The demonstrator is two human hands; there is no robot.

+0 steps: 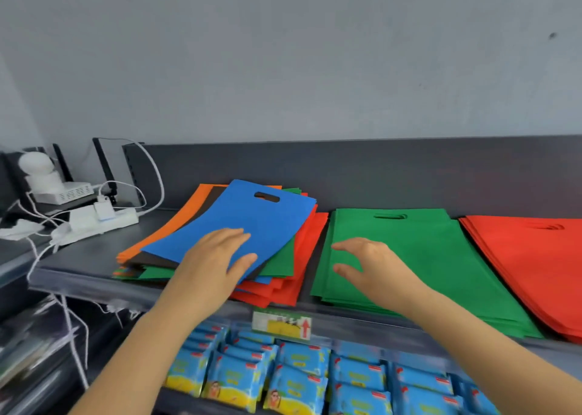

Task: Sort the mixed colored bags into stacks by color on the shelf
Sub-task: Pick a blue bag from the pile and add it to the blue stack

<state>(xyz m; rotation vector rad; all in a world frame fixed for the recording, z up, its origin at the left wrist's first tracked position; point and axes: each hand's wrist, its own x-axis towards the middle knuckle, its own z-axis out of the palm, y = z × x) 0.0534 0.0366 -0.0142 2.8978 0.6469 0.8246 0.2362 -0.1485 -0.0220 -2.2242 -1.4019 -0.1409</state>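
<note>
Straight, released fingers of the left hand [217, 257] lie flat on the blue bag [252, 216]. This bag tops the mixed pile [283, 284] of orange, black, green and red bags on the shelf [91, 257]. At its 3 o'clock the right hand [368, 265] is loosely spread over the green stack [434, 257], grasping nothing; contact is unclear. Both palms face down, wrists toward 6 o'clock. The red stack [529, 266], further toward 3 o'clock, is cut off by the frame. A white power strip [104, 221] sits at 9 o'clock, and blurred blue packets [299, 370] fill the level below.

Blue bag [252, 222] atop mixed pile, green stack [425, 257], red stack [529, 257]
</note>
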